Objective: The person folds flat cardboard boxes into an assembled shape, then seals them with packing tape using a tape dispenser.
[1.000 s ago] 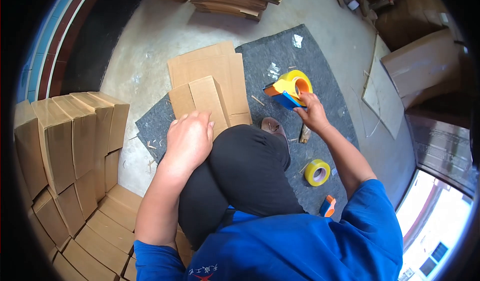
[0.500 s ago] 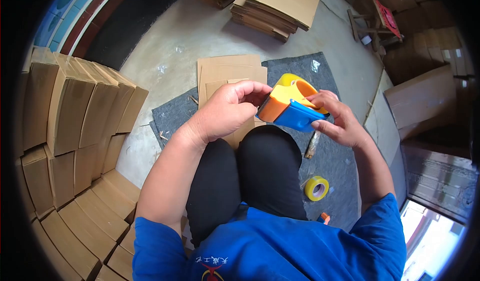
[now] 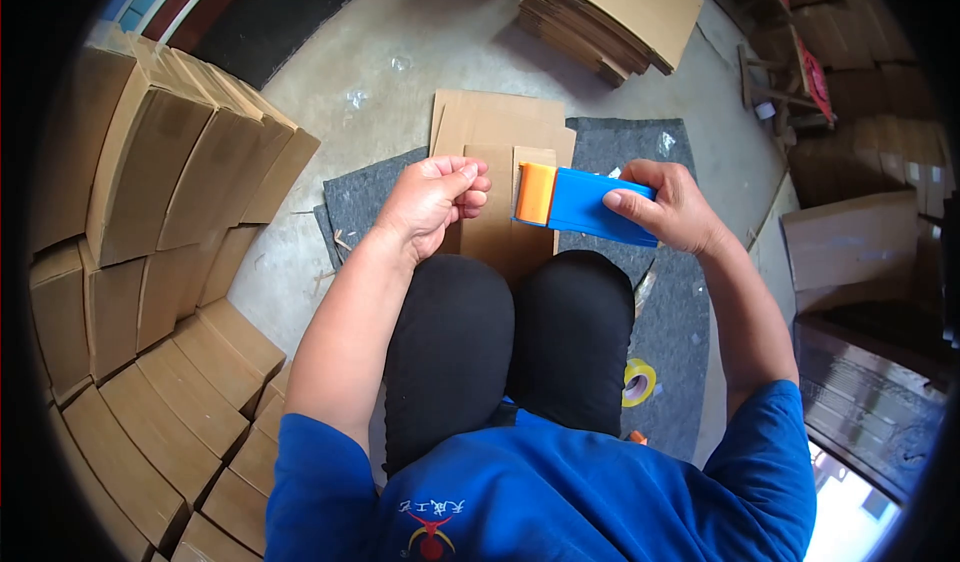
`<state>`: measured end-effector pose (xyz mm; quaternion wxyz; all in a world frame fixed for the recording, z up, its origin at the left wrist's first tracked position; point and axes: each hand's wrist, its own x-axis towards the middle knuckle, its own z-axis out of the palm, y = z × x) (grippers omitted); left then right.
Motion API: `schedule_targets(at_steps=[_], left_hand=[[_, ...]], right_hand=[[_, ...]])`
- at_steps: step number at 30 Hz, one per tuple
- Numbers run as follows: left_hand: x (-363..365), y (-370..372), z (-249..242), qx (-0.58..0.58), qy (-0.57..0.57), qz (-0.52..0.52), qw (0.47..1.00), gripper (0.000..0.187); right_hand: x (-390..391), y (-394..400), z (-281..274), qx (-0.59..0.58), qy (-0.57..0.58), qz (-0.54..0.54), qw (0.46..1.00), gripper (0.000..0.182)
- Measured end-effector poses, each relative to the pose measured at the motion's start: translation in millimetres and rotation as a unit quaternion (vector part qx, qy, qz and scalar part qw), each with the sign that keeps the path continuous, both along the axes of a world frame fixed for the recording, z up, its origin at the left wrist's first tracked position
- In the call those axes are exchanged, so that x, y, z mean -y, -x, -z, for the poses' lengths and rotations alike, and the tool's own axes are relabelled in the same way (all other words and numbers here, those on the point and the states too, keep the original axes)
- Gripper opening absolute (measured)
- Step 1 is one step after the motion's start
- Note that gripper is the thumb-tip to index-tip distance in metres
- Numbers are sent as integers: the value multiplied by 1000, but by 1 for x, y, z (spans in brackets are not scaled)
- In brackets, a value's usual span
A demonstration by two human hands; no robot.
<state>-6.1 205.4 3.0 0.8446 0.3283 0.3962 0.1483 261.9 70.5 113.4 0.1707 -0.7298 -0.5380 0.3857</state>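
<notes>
In the head view my right hand [image 3: 672,207] grips a blue and orange tape dispenser [image 3: 600,206], thumb across its blue side. The orange end of the dispenser points left, over flat cardboard pieces [image 3: 490,224]. My left hand [image 3: 437,197] is closed to the left of the dispenser, apart from it. Its thumb and fingertips are pressed together, and anything between them is too small to make out. Under both hands, the cardboard lies just beyond my knees.
A yellow tape roll [image 3: 638,382] lies on the grey mat [image 3: 672,312] by my right leg. Cardboard boxes [image 3: 165,177] are stacked along the left. A pile of flat cardboard [image 3: 628,12] stands farther off, and more cardboard [image 3: 850,247] leans at right.
The dispenser has turned so its blue side faces up and its round yellow opening no longer shows. My left hand has come away from it, leftward, with its fingers now curled in.
</notes>
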Motion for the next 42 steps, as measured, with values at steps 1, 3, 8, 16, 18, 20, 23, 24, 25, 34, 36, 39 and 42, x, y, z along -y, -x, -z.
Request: schedule_targets(at_steps=[1,3,8,16,18,20,23,24,25,34,36,39,42], left_hand=[[-7,10,10,-2,3,-13,1000,18],[-21,22,26,-23,14,-47,999,17],[-29,21,59,-17,67,-70,995,13],[-7,-6,108,-58,-27,-140,988,15],[1,-13,113,-94,-133,-141,977,23],[4,-15,107,-278,-319,-53,904,29],[12,-16,119,-287,-207,30,935,35],[15,-17,127,-315,-185,80,927,37],[13,-18,131,-316,-184,82,927,37],[2,-8,96,-260,101,15,960,59],[2,-3,106,-197,166,-18,966,60],[0,-4,112,-149,209,-40,966,49],[-8,-1,103,-150,256,-36,954,44]], right_hand=[[0,-9,5,-7,16,8,1000,61],[-4,-21,11,17,18,7,1000,61],[-25,-27,29,45,50,2,998,60],[-39,-39,61,48,90,-17,995,58],[-36,-41,66,38,84,-8,996,57],[-35,-41,69,29,76,2,997,57],[-34,-44,71,21,84,10,996,55],[-33,-45,72,20,83,9,996,54],[-32,-45,72,19,84,7,996,53],[-33,-44,74,17,92,9,996,54],[-33,-46,76,9,97,-6,995,54],[-32,-48,80,-5,112,10,994,52],[-33,-43,79,-8,104,24,994,50]])
